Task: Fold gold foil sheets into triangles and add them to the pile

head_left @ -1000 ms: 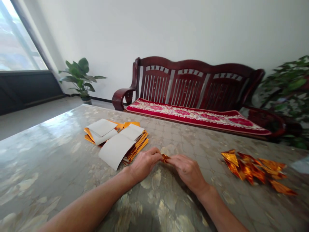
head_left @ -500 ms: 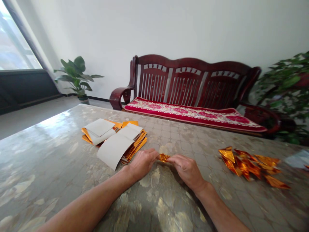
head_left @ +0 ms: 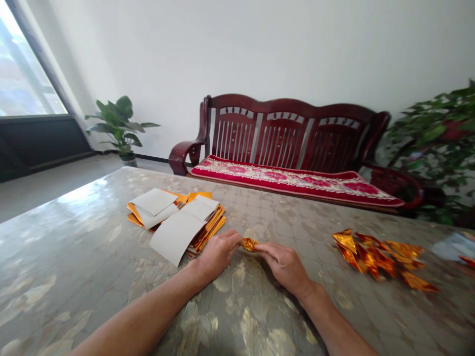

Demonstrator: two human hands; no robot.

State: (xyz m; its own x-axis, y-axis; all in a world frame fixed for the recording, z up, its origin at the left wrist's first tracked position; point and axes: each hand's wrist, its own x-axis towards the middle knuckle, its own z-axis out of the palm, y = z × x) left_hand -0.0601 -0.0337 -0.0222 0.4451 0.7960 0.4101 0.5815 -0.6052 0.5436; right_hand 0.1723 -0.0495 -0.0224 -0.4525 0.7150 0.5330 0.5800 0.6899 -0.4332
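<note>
Clock positions taken from centre of head view. 6 o'clock: ends of the small crumpled gold foil piece [head_left: 249,244] hidden by the fingers of the left hand [head_left: 218,254] and right hand [head_left: 285,265]; its folds too small to read. 4 o'clock: folded orange-gold foil pieces [head_left: 374,257] overlap, blurred; count uncertain. Between 3 and 4: pale translucent sheet [head_left: 451,246] blurred, material unclear; red-orange shiny scrap [head_left: 469,262] cut off by right edge, as is the leafy green plant [head_left: 441,143].

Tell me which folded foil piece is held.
The small gold foil piece pinched between the left hand and right hand; the other folded pieces lie loose on the table, right of both hands.
</note>
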